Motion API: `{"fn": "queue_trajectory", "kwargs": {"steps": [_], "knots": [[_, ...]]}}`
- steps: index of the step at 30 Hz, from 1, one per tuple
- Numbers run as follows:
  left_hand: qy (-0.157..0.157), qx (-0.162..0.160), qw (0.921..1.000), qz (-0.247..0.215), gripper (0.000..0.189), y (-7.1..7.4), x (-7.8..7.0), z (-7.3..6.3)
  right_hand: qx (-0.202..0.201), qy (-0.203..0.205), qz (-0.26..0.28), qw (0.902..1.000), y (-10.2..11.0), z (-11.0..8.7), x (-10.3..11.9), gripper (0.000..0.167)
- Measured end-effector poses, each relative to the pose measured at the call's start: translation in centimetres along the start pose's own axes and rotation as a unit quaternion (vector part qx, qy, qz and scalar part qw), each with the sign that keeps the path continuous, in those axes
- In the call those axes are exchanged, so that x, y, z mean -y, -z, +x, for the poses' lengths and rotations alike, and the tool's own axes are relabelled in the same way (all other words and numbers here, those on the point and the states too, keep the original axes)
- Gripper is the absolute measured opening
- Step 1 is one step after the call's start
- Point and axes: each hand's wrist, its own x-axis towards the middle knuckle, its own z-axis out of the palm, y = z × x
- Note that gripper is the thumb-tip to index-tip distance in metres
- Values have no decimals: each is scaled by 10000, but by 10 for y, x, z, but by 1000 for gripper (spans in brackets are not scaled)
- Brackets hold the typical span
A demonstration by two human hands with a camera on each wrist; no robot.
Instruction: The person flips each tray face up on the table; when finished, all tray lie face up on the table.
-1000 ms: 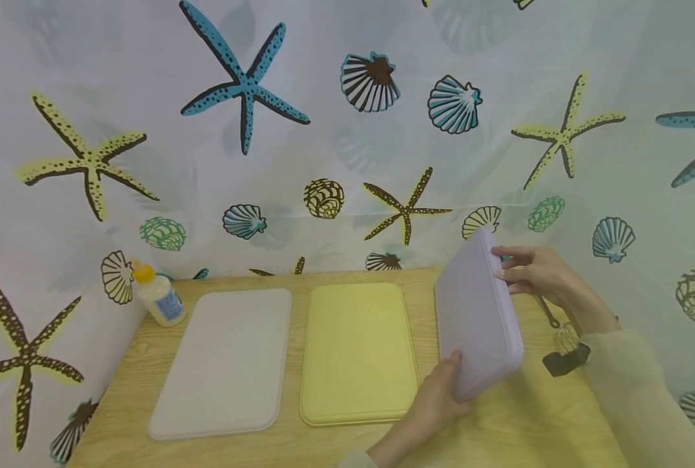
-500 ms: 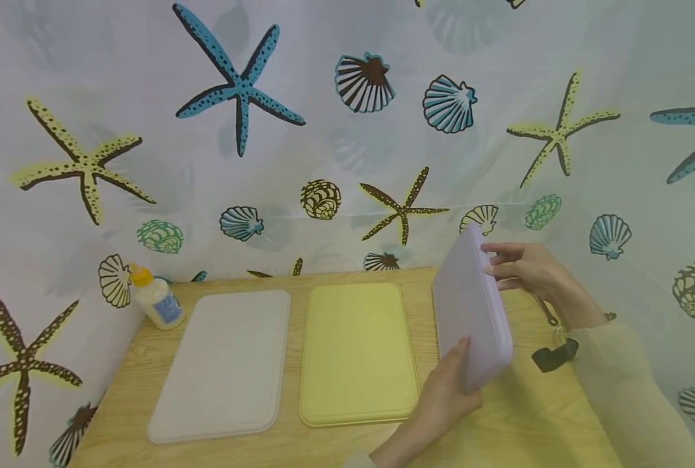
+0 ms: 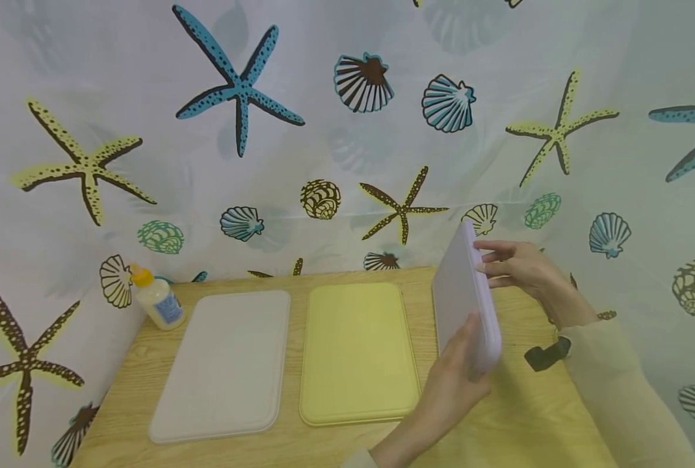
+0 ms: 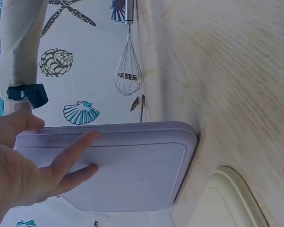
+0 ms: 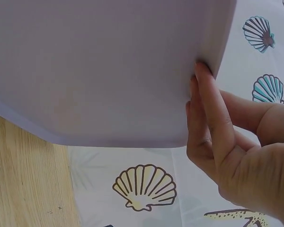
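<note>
A lavender rectangular tray (image 3: 461, 296) stands tilted on its long left edge at the right of the table, its outer face toward the yellow tray (image 3: 359, 351). My left hand (image 3: 449, 383) grips its near end, fingers spread over the outer face in the left wrist view and thumb at the rim. With the right hand (image 3: 517, 263) I pinch the upper long edge toward the far corner. The right wrist view shows those fingertips (image 5: 203, 71) on the inner side of the raised rim. In the head view, the tray's inner side is hidden.
The yellow tray lies flat in the middle, with a white tray (image 3: 224, 364) to its left. A glue bottle (image 3: 160, 299) with an orange cap stands at the back left. A wire whisk (image 4: 128, 68) lies at the right side, near the patterned curtain (image 3: 265, 162).
The lavender tray has tipped further upright, its raised edge swinging left. Both hands have moved with it, the right one leftward and the left one slightly up along the near end.
</note>
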Motion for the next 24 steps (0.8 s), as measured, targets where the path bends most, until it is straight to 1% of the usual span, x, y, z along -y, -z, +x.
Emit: {"fn": "queue_trajectory", "kwargs": {"steps": [3, 10, 18, 22, 24], "knots": [[-168, -35, 9998, 127, 100, 4, -6, 4, 29, 19, 23, 10000, -1, 0, 1, 62], [-182, 7, 9994, 293, 81, 9, -14, 6, 81, 78, 41, 9999, -5, 3, 1, 61], [-288, -360, 9978, 467, 62, 18, -20, 11, 72, 134, 139, 9998, -11, 5, 5, 60], [-254, -450, 9977, 434, 55, 23, -23, 13, 73, 135, 98, 9998, -14, 7, 6, 59], [-167, -452, 9982, 360, 53, 26, -24, 14, 95, 143, 94, 9998, -16, 8, 7, 59]]}}
